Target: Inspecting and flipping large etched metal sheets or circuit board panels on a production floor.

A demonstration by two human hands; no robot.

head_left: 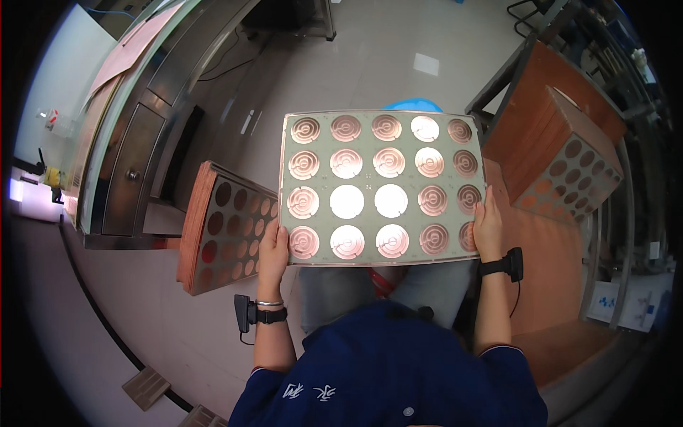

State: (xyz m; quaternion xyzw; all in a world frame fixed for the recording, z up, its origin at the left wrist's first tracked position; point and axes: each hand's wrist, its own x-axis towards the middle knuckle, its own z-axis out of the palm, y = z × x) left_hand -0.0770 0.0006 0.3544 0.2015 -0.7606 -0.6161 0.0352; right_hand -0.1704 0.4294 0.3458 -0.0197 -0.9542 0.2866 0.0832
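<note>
Between my two hands I hold a large pale-green circuit board panel (368,183) with rows of round copper patterns, some of them glaring white with reflected light. My left hand (273,249) grips its lower left edge, thumb on the face. On the lower right edge, my right hand (489,226) is closed in the same way. The panel spans the space above my lap, its face turned toward me. Fingers behind the panel are hidden. Close to my left hand stands a stack of similar panels (228,228), leaning on edge.
Another stack of panels (569,160) rests at the right on a brown wooden rack (548,277). At the left is a metal workbench with a drawer (131,171). Part of a blue object (414,104) shows beyond the panel. Wooden blocks (146,388) lie at the lower left.
</note>
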